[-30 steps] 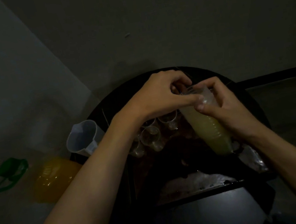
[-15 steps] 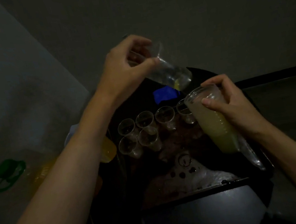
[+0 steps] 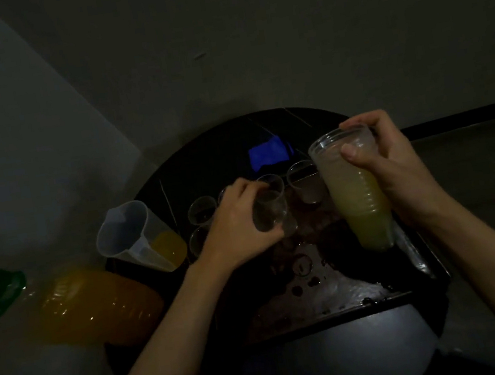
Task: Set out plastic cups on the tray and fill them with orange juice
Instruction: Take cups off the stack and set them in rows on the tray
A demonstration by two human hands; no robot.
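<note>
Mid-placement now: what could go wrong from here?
1. The left hand holds its cup close among the standing cups; a nudge may topple them.
2. The right hand grips the tilted stack near its rim over the tray; it might slip.
3. The juice jug stands near the left forearm; a bump could spill it.

Round table (image 3: 232, 138): black, standing against the wall, its far rim curving under the dim light.
Blue object (image 3: 268, 154): lying flat on the table's far side; kind not discernible.
Wall (image 3: 250, 42): grey, rising behind the table.
Dark strip (image 3: 470, 115): running along the wall at right.
</note>
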